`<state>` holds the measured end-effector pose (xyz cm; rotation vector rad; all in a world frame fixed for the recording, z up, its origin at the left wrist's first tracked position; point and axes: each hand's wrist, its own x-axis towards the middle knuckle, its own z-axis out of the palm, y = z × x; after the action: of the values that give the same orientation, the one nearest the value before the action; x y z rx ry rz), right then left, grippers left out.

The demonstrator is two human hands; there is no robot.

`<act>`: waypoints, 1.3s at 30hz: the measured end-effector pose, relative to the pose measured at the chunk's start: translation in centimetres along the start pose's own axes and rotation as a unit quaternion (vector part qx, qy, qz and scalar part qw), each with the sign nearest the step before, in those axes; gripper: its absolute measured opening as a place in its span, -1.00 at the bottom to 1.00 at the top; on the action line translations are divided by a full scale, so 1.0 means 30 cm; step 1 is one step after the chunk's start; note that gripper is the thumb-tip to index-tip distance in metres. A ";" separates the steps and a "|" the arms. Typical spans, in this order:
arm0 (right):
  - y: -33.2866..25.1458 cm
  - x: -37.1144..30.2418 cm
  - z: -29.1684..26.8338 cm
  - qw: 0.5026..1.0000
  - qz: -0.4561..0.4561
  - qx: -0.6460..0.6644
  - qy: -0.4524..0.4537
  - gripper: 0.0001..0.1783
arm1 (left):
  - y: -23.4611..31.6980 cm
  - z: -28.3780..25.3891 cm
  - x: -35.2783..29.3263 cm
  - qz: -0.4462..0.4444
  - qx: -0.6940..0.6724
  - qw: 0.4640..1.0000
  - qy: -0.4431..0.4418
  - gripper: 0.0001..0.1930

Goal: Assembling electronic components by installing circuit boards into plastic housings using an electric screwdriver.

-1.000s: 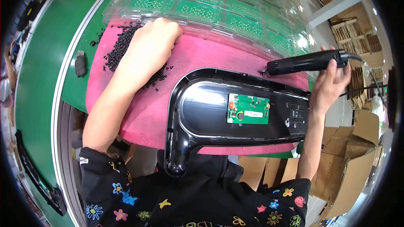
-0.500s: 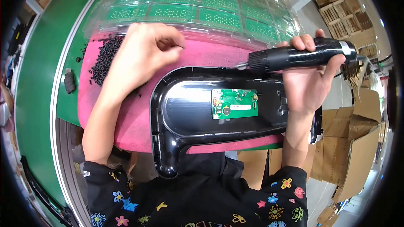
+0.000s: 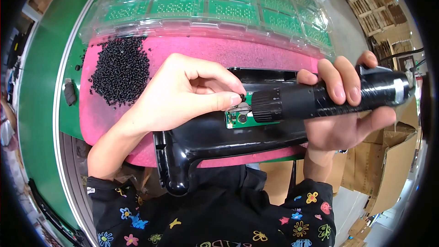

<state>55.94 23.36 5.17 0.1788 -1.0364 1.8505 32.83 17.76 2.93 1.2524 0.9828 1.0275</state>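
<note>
small black screw (image 3: 243,97) being pinched by fingers of left hand (image 3: 183,91), just beside tip of black electric screwdriver (image 3: 297,103); whether touching, cannot tell. screwdriver being gripped by wrapped fingers of right hand (image 3: 330,130), nose being held over green circuit board (image 3: 234,122). board being partly covered, lying inside black housing (image 3: 219,137). housing being supported by pink mat (image 3: 183,43) on green worktop (image 3: 50,64). screw pile (image 3: 121,71) being borne by mat's left part.
</note>
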 end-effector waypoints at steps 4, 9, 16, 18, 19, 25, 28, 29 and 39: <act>-0.044 -0.014 0.003 0.999 -0.016 -0.029 -0.011 -0.35 | -0.022 -0.004 0.006 -0.032 0.006 0.999 -0.008 -0.87; -0.068 -0.022 0.014 0.997 -0.043 -0.061 0.022 -0.34 | -0.022 0.016 0.009 -0.035 -0.020 0.999 -0.021 -0.87; -0.051 -0.027 -0.002 0.998 -0.025 -0.057 -0.015 -0.33 | -0.025 0.008 0.013 -0.041 0.005 0.999 -0.025 -0.87; -0.049 -0.025 -0.005 0.998 -0.022 -0.063 -0.018 -0.32 | -0.034 0.006 0.011 -0.044 0.000 0.999 -0.026 -0.87; -0.049 -0.023 -0.006 0.997 -0.020 -0.074 -0.034 -0.32 | -0.035 0.007 0.012 -0.047 -0.004 0.999 -0.027 -0.87; -0.023 -0.030 0.025 0.992 -0.036 -0.117 -0.039 -0.36 | -0.028 0.016 0.010 -0.065 0.030 0.996 -0.046 -0.89; -0.027 -0.030 0.032 0.990 -0.047 -0.122 -0.045 -0.35 | -0.042 0.029 0.001 -0.042 0.016 0.998 -0.050 -0.89; -0.037 -0.031 0.038 0.990 -0.049 -0.124 -0.044 -0.35 | -0.036 0.033 -0.004 -0.042 0.016 0.998 -0.052 -0.89; -0.122 -0.051 -0.056 0.958 -0.046 -0.270 0.089 -0.50 | -0.046 0.059 0.004 0.146 0.318 0.937 -0.006 -0.82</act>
<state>60.17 24.14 5.41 -0.2577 -1.3364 1.4096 34.65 17.39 1.69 1.9827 1.1929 0.9498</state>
